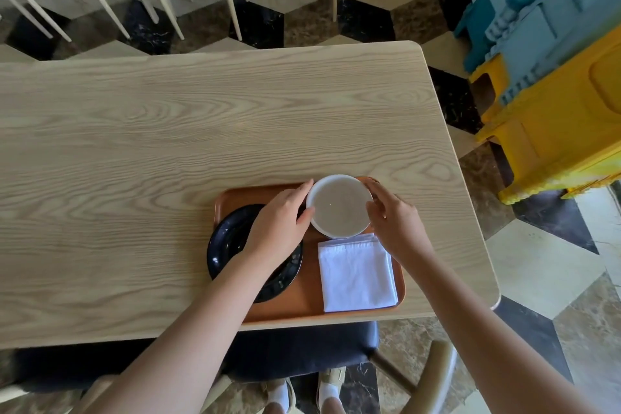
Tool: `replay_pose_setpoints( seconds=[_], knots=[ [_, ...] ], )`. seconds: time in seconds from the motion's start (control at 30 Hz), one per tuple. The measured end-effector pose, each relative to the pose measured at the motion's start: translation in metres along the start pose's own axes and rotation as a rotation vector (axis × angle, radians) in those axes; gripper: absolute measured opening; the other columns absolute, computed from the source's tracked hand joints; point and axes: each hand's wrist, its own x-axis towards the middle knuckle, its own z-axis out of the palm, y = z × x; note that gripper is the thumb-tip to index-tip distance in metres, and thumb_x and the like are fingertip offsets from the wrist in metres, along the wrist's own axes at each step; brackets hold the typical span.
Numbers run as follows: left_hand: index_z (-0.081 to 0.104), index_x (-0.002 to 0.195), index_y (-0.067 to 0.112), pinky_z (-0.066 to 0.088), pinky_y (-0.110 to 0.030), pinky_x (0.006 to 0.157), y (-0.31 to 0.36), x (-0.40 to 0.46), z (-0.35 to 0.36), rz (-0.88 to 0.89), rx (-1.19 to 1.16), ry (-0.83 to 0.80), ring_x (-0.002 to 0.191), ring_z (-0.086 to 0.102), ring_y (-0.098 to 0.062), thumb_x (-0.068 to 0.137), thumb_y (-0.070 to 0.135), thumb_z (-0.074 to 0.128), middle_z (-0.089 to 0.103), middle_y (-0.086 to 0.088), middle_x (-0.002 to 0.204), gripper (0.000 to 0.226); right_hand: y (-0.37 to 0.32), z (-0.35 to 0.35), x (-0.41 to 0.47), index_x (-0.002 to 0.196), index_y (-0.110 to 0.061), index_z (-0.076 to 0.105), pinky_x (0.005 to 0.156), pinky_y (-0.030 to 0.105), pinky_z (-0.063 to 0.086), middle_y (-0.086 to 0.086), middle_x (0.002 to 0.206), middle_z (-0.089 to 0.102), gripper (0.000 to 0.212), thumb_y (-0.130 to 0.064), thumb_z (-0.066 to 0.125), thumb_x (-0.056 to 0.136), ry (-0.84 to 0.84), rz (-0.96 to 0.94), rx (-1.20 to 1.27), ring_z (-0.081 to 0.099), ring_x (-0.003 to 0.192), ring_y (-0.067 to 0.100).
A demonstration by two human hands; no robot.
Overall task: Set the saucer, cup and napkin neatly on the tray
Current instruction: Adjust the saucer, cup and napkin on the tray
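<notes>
While the cup [339,207] is held between both hands at the far right corner of the tray [304,307], it is judged that the placing step is under way. The left hand [280,222] is curved against the cup's left side and the right hand [395,217] against its right side, so the cup is gripped from both flanks. The black saucer [223,247] lies on the tray's left half, partly hidden beneath the left forearm, and the folded white napkin [356,274] lies flat on the near right, just beside the cup. Whether the cup rests on the tray cannot be told. The cup should be lowered level, kept off the napkin's edge, and released evenly.
</notes>
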Motion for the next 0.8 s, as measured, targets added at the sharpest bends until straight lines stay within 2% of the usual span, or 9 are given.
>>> replay_pose_setpoints(
  seconds=[0.07, 0.13, 0.2, 0.23, 0.3, 0.37, 0.43, 0.67, 0.8],
  knots=[
    [0.04, 0.137, 0.009, 0.043, -0.036, 0.099, 0.006, -0.014, 0.003, 0.065, 0.038, 0.141, 0.119, 0.049, -0.027, 0.09, 0.02, 0.053, 0.052, -0.016, 0.128, 0.05, 0.003, -0.004, -0.01, 0.128, -0.024, 0.049, 0.072, 0.031, 0.05, 0.002, 0.113, 0.065, 0.039, -0.013, 0.05, 0.09, 0.048, -0.033, -0.013, 0.063, 0.091, 0.022],
    [0.051, 0.125, 0.006, 0.044, -0.032, 0.096, 0.014, -0.036, 0.011, 0.196, -0.006, 0.243, 0.109, 0.053, -0.025, 0.087, 0.017, 0.051, 0.055, -0.016, 0.118, 0.04, 0.014, -0.009, -0.029, 0.127, -0.013, 0.052, 0.077, 0.036, 0.053, 0.007, 0.123, 0.061, 0.037, -0.018, 0.053, 0.091, 0.12, -0.101, -0.13, 0.061, 0.103, 0.026],
    [0.056, 0.117, 0.007, 0.048, -0.031, 0.089, 0.021, -0.062, 0.027, 0.368, 0.016, 0.175, 0.101, 0.058, -0.024, 0.086, 0.016, 0.051, 0.06, -0.014, 0.111, 0.033, 0.03, -0.011, -0.056, 0.124, -0.008, 0.056, 0.086, 0.039, 0.053, 0.012, 0.128, 0.06, 0.039, -0.026, 0.048, 0.091, 0.124, -0.185, -0.26, 0.057, 0.115, 0.03],
    [0.058, 0.117, 0.008, 0.05, -0.033, 0.089, 0.022, -0.073, 0.038, 0.443, 0.079, 0.111, 0.103, 0.06, -0.025, 0.086, 0.017, 0.052, 0.062, -0.014, 0.114, 0.032, 0.038, -0.01, -0.07, 0.126, -0.008, 0.054, 0.093, 0.04, 0.05, 0.013, 0.133, 0.056, 0.043, -0.03, 0.044, 0.09, 0.075, -0.23, -0.322, 0.052, 0.122, 0.03],
    [0.059, 0.121, 0.012, 0.051, -0.036, 0.094, 0.023, -0.086, 0.059, 0.517, 0.225, 0.003, 0.116, 0.057, -0.026, 0.084, 0.02, 0.06, 0.06, -0.013, 0.126, 0.037, 0.053, -0.005, -0.09, 0.136, -0.014, 0.044, 0.109, 0.037, 0.035, 0.01, 0.145, 0.041, 0.051, -0.035, 0.041, 0.09, -0.088, -0.315, -0.45, 0.036, 0.135, 0.028],
    [0.059, 0.122, 0.019, 0.048, -0.034, 0.097, 0.026, -0.091, 0.07, 0.495, 0.325, -0.09, 0.124, 0.052, -0.024, 0.08, 0.023, 0.067, 0.057, -0.011, 0.133, 0.043, 0.061, 0.001, -0.101, 0.14, -0.018, 0.037, 0.115, 0.035, 0.02, 0.005, 0.149, 0.032, 0.053, -0.038, 0.039, 0.09, -0.202, -0.362, -0.532, 0.029, 0.138, 0.026],
    [0.061, 0.12, 0.023, 0.048, -0.033, 0.097, 0.025, -0.091, 0.075, 0.483, 0.407, -0.149, 0.125, 0.051, -0.022, 0.077, 0.027, 0.071, 0.057, -0.009, 0.134, 0.044, 0.062, 0.007, -0.105, 0.139, -0.019, 0.035, 0.114, 0.033, 0.011, 0.004, 0.149, 0.032, 0.053, -0.038, 0.037, 0.091, -0.231, -0.365, -0.569, 0.03, 0.137, 0.025],
    [0.058, 0.123, 0.021, 0.045, -0.037, 0.101, 0.017, -0.09, 0.073, 0.438, 0.472, -0.207, 0.13, 0.045, -0.023, 0.08, 0.027, 0.068, 0.051, -0.01, 0.139, 0.046, 0.054, 0.013, -0.105, 0.131, -0.014, 0.05, 0.113, 0.032, 0.01, 0.009, 0.141, 0.046, 0.047, -0.034, 0.039, 0.09, -0.197, -0.337, -0.547, 0.037, 0.132, 0.025],
    [0.057, 0.124, 0.021, 0.046, -0.037, 0.1, 0.014, -0.095, 0.069, 0.417, 0.452, -0.205, 0.129, 0.046, -0.023, 0.08, 0.027, 0.068, 0.051, -0.011, 0.139, 0.046, 0.044, 0.016, -0.107, 0.128, -0.015, 0.054, 0.113, 0.033, 0.007, 0.008, 0.14, 0.048, 0.046, -0.035, 0.037, 0.089, -0.222, -0.324, -0.587, 0.037, 0.132, 0.024]
  ],
)
